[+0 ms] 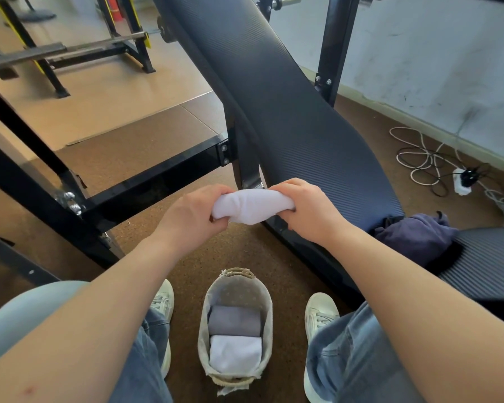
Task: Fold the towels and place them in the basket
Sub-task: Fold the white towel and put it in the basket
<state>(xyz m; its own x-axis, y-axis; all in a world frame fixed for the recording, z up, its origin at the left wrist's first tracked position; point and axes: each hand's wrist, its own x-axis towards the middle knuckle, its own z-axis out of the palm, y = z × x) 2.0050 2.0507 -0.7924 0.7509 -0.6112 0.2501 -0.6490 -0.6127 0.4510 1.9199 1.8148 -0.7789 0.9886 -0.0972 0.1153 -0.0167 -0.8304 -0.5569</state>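
Left grip: we see the left grip (193, 216) curled tight round one end of the white towel (252, 206), thumb tucked under, fingers over the top.
Right grip: the right grip (308, 211) is clamped on the other end the same way, knuckles up. Both hands are level with each other.
White towel: it is bunched into a short, thick roll, stretched between the two hands in the air in front of our knees. It hangs above the floor, beyond the basket and clear of it.
Basket: the basket (236, 289) stands upright on the floor between our two shoes. It is oval and cloth-lined, with a rope handle at the far end.
Inside the basket: we spot a folded grey towel (234, 319) at the far end. A second white towel (234, 353) is folded and lies just beside it at the near end. The two are touching.
Counter: the padded black counter (288, 112) slopes up and away on our right. A crumpled dark blue towel (416, 237) lies where the slope meets the flat pad.
Floor: brown carpet (146, 146) runs under the frame. Far right, near the wall, there is a white power strip (462, 183) among loose cables.
Shoes: pale trainers, left shoe (164, 301) and right shoe (320, 314), either side of the basket.
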